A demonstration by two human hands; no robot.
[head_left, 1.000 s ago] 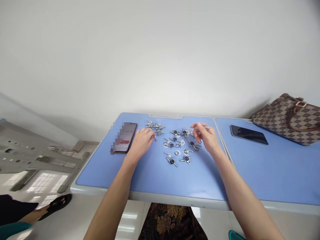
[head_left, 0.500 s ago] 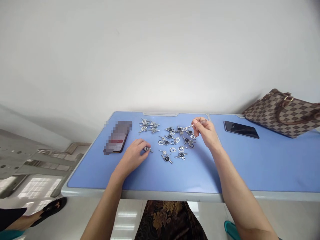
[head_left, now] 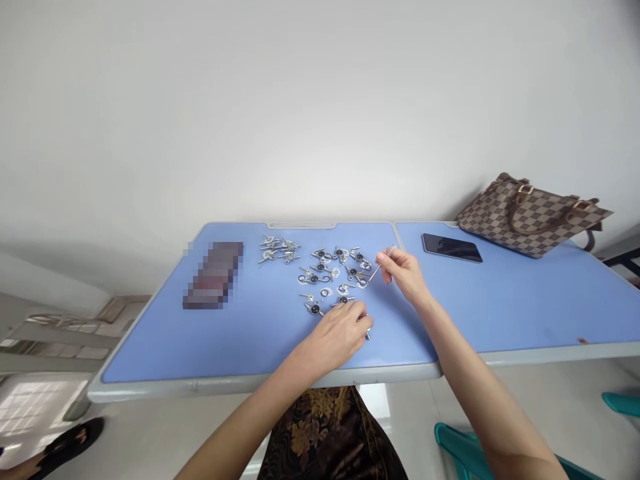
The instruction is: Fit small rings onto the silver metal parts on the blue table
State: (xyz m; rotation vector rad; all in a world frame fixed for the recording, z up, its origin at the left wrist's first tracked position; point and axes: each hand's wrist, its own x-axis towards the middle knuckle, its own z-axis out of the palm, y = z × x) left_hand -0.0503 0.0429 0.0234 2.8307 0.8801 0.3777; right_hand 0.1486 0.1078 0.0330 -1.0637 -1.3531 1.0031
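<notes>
On the blue table (head_left: 240, 333) lies a scatter of small metal parts with black centres (head_left: 333, 277), and a second smaller heap of metal pieces (head_left: 277, 249) sits farther back. My left hand (head_left: 340, 337) rests near the table's front edge with its fingers closed on one small metal part, just in front of the scatter. My right hand (head_left: 403, 270) is raised at the right side of the scatter and pinches a thin metal pin (head_left: 379, 267) that points down-left toward the parts.
A phone with a blurred screen (head_left: 214, 283) lies at the left of the table. A dark phone (head_left: 451, 247) and a brown checkered handbag (head_left: 530, 213) sit on the adjoining table at the right. A teal chair (head_left: 465, 453) stands below, and a sandalled foot (head_left: 60, 443) shows at lower left.
My left hand has drawn a small metal part from near the far heap toward the front edge. My right hand has tilted the pin down toward the scatter. The view has shifted left.
</notes>
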